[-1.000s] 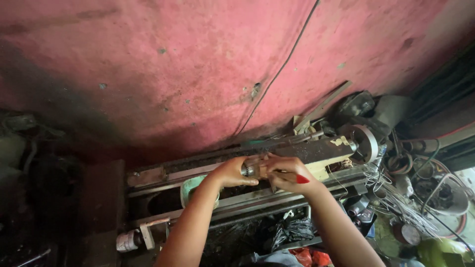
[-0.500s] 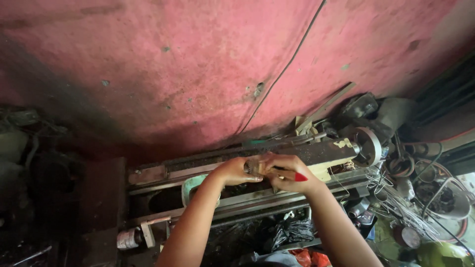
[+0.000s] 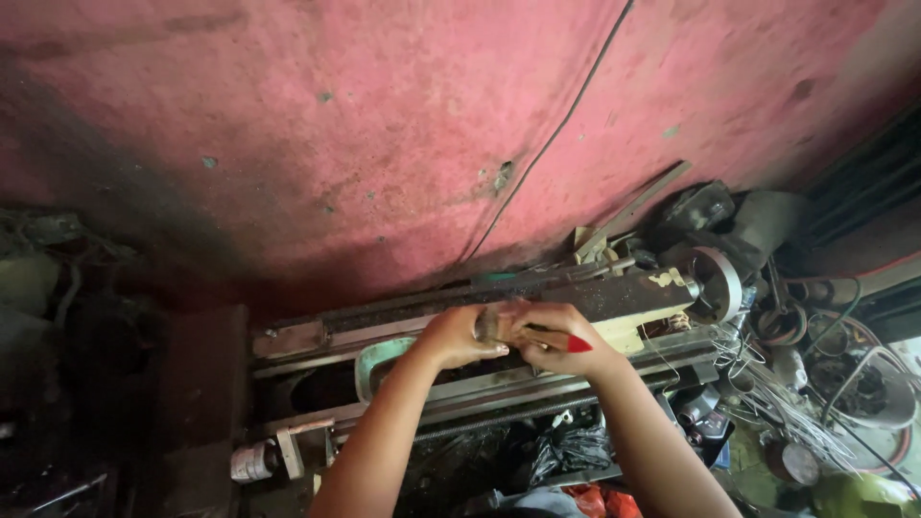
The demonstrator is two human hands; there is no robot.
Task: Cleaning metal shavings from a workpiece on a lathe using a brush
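- Left hand [image 3: 459, 336] curls around one end of a small metal cylinder [image 3: 487, 326]; right hand [image 3: 552, 338] pinches the other end, a red-tipped tool [image 3: 574, 343] lying under its fingers.
- We judge both hands brace the cylinder so it stays steady above the lathe bed [image 3: 480, 379].
- Lathe bed: long grimy steel rails with a pulley wheel [image 3: 718, 280] at the right end.
- Behind it, a stained pink wall [image 3: 384, 125] with a thin cable [image 3: 556, 134]; wire and scrap clutter [image 3: 815, 384] to the right.
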